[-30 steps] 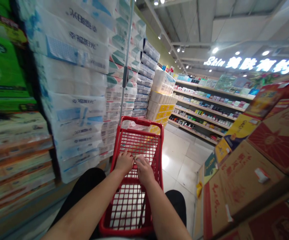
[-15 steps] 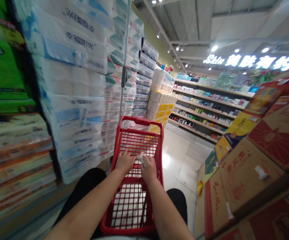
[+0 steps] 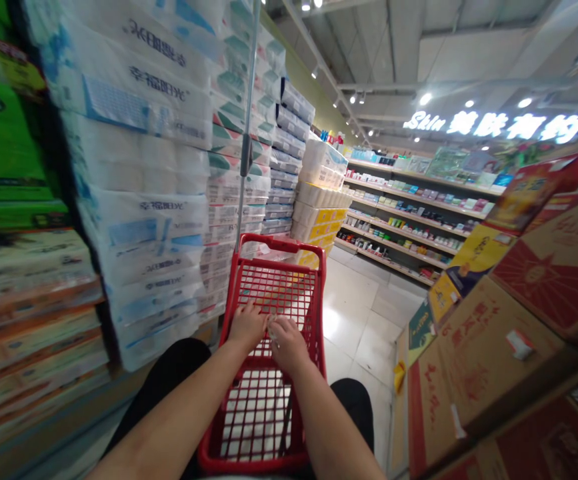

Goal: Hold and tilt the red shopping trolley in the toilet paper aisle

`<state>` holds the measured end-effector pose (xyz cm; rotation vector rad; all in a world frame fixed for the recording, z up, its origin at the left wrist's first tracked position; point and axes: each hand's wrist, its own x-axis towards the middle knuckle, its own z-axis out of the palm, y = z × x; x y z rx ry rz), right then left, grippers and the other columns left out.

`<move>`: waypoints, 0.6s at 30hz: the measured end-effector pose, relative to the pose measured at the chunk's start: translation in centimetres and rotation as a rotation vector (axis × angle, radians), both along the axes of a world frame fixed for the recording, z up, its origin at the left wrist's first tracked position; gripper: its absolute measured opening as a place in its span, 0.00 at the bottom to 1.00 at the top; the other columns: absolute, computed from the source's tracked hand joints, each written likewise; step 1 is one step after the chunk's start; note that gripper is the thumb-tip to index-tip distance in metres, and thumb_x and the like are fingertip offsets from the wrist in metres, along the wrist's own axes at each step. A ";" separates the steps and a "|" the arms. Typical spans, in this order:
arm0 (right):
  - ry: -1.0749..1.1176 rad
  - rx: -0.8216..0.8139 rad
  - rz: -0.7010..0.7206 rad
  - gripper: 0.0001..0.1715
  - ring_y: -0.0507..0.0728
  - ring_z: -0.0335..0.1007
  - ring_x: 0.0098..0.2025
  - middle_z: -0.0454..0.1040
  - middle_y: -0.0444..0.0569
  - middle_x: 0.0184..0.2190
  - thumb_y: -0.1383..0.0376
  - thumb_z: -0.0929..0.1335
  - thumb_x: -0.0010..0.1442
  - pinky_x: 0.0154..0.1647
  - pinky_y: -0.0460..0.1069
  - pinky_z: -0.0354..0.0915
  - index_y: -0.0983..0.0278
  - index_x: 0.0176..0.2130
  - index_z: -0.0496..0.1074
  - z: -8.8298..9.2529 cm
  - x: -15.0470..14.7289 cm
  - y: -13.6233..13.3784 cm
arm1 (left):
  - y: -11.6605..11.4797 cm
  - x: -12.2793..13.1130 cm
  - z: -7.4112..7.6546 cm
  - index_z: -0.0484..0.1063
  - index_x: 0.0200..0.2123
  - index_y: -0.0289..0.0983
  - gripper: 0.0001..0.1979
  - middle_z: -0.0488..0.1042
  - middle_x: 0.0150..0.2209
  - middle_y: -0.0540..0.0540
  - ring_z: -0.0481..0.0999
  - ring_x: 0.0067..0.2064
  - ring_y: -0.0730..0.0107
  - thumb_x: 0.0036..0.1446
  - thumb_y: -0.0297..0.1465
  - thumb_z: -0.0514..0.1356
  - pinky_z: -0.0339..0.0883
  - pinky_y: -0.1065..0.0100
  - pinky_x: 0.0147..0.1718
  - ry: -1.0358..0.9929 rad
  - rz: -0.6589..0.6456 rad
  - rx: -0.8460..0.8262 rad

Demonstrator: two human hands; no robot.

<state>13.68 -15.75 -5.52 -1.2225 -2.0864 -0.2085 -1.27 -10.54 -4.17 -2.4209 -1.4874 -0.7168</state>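
Observation:
Between my knees stands a red plastic shopping basket (image 3: 269, 460) with grid walls and a raised handle at its far end. My left hand (image 3: 247, 327) lies over the basket's grid, palm down, with fingers stretched forward. Right beside it, my right hand (image 3: 287, 343) is closed on a small, crumpled, whitish tissue (image 3: 273, 331), of which only a bit shows by the fingertips. Both hands are so near each other that their fingers almost meet over the tissue. Whether they touch is unclear.
Tall stacks of toilet paper packs (image 3: 153, 167) rise at the left, behind a thin metal pole (image 3: 245, 157). Cardboard cartons (image 3: 499, 340) are piled at the right. Farther off, shelves (image 3: 409, 207) hold many small goods. Pale floor tiles (image 3: 359, 300) run between.
My right hand has moved left with the tissue, closer to my left hand, and now covers most of it. The left hand and the basket stay nearly where they were.

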 end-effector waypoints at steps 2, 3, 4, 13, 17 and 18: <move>0.005 -0.006 0.032 0.27 0.58 0.60 0.50 0.69 0.48 0.47 0.76 0.66 0.50 0.52 0.52 0.64 0.59 0.49 0.69 0.1 -0.1 -0.1 | 0.0 0.0 0.0 0.79 0.35 0.38 0.20 0.78 0.43 0.40 0.65 0.58 0.48 0.65 0.35 0.47 0.59 0.50 0.50 0.000 -0.004 0.001; 0.043 0.000 -0.024 0.25 0.58 0.61 0.49 0.69 0.49 0.46 0.76 0.66 0.50 0.52 0.52 0.64 0.59 0.48 0.69 0.1 -0.1 -0.1 | 0.0 0.0 0.0 0.79 0.35 0.38 0.20 0.78 0.44 0.40 0.65 0.58 0.48 0.65 0.35 0.47 0.59 0.50 0.50 0.000 -0.001 0.000; 0.090 0.009 -0.107 0.24 0.58 0.61 0.48 0.69 0.50 0.46 0.76 0.65 0.51 0.51 0.53 0.64 0.60 0.47 0.70 0.1 0.0 -0.1 | 0.0 0.0 0.0 0.79 0.35 0.38 0.20 0.77 0.44 0.40 0.65 0.58 0.48 0.65 0.35 0.47 0.59 0.50 0.51 0.001 0.002 0.000; 0.072 0.016 -0.093 0.25 0.59 0.60 0.49 0.69 0.50 0.46 0.77 0.64 0.51 0.51 0.54 0.64 0.59 0.47 0.70 -0.1 0.0 0.1 | 0.0 0.0 -0.1 0.79 0.34 0.38 0.20 0.78 0.44 0.40 0.65 0.58 0.47 0.64 0.35 0.47 0.59 0.49 0.50 0.007 -0.001 0.004; 0.185 0.001 -0.237 0.25 0.60 0.60 0.47 0.69 0.51 0.45 0.77 0.63 0.51 0.50 0.55 0.64 0.60 0.47 0.70 0.1 0.1 0.0 | -0.1 0.0 0.1 0.79 0.36 0.38 0.20 0.77 0.45 0.40 0.65 0.58 0.47 0.64 0.35 0.47 0.59 0.49 0.51 -0.010 0.004 -0.017; 0.166 -0.009 -0.173 0.26 0.59 0.60 0.48 0.69 0.51 0.46 0.78 0.63 0.51 0.51 0.55 0.64 0.60 0.48 0.70 0.2 0.1 -0.1 | -0.1 0.0 0.2 0.79 0.35 0.38 0.20 0.77 0.45 0.40 0.65 0.58 0.47 0.64 0.35 0.48 0.59 0.49 0.51 -0.012 0.003 -0.022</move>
